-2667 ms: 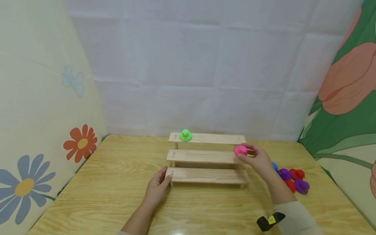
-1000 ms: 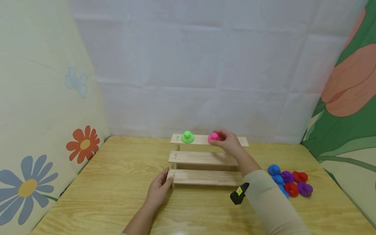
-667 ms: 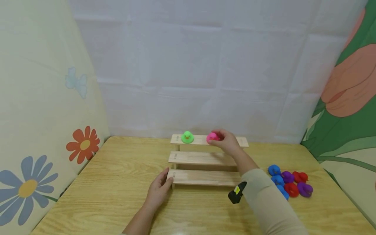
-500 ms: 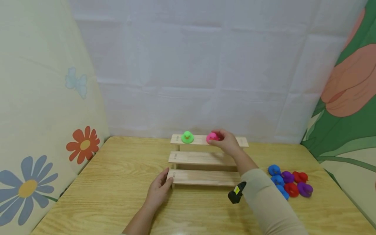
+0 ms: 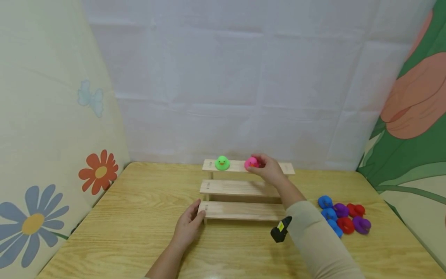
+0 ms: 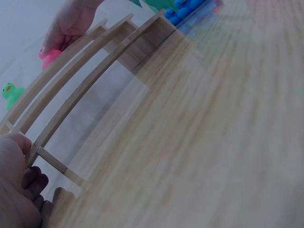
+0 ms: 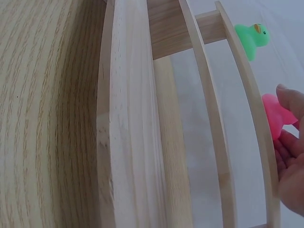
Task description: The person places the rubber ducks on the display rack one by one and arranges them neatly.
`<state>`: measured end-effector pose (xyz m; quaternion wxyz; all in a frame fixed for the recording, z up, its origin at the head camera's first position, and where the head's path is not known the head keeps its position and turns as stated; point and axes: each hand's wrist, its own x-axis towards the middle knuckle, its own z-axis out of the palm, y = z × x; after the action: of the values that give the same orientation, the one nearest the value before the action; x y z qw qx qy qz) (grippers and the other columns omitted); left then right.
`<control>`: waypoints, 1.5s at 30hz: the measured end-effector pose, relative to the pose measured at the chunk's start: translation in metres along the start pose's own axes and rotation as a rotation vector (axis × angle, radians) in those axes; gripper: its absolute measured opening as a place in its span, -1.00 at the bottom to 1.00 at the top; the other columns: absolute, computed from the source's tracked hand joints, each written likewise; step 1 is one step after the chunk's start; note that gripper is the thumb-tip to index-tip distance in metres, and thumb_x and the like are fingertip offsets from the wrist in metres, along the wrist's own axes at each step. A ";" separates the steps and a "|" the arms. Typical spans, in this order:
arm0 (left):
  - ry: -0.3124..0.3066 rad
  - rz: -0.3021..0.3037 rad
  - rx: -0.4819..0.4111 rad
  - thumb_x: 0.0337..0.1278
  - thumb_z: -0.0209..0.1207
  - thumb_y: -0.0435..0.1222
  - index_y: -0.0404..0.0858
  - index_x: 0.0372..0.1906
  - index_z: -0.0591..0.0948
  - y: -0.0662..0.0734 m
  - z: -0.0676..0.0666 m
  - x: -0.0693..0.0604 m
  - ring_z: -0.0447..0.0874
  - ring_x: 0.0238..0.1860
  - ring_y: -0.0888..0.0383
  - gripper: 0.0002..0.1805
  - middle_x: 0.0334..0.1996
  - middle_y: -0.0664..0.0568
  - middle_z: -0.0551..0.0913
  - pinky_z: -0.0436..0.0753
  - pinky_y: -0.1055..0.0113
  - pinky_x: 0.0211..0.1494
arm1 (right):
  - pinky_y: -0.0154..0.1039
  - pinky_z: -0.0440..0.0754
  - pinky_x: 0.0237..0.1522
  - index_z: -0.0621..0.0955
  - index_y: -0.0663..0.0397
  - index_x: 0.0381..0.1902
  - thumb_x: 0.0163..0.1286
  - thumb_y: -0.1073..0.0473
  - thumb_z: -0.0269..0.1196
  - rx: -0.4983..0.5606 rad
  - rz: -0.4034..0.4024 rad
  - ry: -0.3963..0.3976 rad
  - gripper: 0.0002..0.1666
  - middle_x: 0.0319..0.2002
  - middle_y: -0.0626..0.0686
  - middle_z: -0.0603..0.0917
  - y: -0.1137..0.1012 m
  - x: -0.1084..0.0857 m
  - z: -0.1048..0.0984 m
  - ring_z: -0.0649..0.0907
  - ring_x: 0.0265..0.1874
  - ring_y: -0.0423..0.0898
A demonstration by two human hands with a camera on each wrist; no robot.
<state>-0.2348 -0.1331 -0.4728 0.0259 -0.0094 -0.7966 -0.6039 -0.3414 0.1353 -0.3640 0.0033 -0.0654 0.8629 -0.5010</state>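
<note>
Left hand is gripping the wooden stand, apparently steadying it; right hand is pinching the pink duck on top.

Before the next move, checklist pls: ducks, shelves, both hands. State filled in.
1. Pink duck upright at the top shelf: ok.
2. Pink duck's weight fully on the shelf: cannot tell, fingers hold it.
3. Right hand off the duck: not ok, it pinches it.
4. Left hand on the rack: ok, it grips the left end of the bottom shelf.
5. Green duck upright, apart from the pink one: ok.
6. Loose ducks away from the rack: ok, grouped on the table to its right.
</note>
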 end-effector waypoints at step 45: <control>0.006 0.002 0.008 0.43 0.05 -0.26 -0.41 0.45 0.24 -0.001 0.001 0.001 0.26 0.45 -0.18 -0.40 0.40 -0.31 0.33 0.25 -0.07 0.51 | 0.04 0.36 0.42 0.36 0.28 0.38 0.32 0.22 0.31 0.031 -0.117 0.085 -0.29 0.34 0.37 0.40 0.032 -0.043 -0.052 0.37 0.37 0.25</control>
<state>-0.2360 -0.1327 -0.4739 0.0290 -0.0082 -0.7988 -0.6009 -0.3061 0.2009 -0.3680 -0.0614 -0.0944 0.8492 -0.5159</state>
